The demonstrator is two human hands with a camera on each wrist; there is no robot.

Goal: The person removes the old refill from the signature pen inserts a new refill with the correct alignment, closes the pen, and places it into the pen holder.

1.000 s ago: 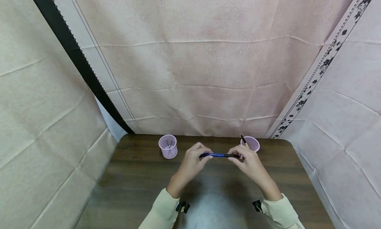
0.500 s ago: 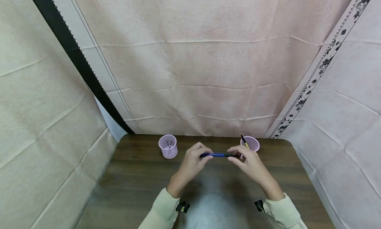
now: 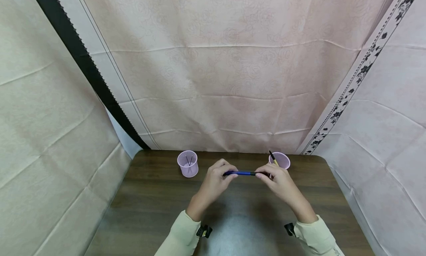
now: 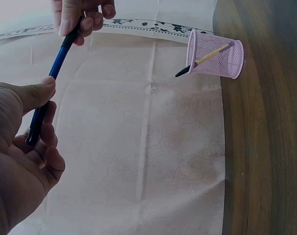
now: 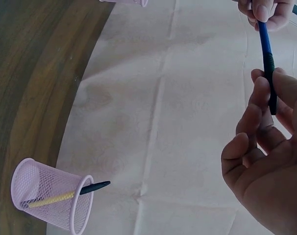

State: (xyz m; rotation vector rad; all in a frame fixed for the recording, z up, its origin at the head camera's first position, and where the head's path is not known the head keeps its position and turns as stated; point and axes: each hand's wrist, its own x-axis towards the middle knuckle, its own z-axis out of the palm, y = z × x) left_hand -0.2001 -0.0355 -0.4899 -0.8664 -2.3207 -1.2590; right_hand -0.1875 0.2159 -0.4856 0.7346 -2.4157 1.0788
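A blue pen (image 3: 244,173) with black ends is held level above the table, between both hands in the head view. My left hand (image 3: 213,180) pinches its left end between thumb and fingers; the left wrist view shows that thumb (image 4: 38,94) lying along the barrel. At the other end, my right hand (image 3: 281,184) pinches the black grip part (image 5: 269,66) with thumb and fingertips. Just behind the right hand stands a pink mesh cup (image 3: 282,160), partly hidden by it. A yellow pen-like stick with a black end (image 5: 58,198) leans inside that cup.
Another pink mesh cup (image 3: 188,171) stands at the back left, with thin dark sticks inside. Both cups are near the far edge of the brown wooden table (image 3: 149,204). Pale cloth (image 3: 216,82) hangs behind the table and at both sides.
My right hand and wrist have turned and shifted slightly to the right, and its fingertips have moved a little on the pen's black end. The left hand and cups look still.
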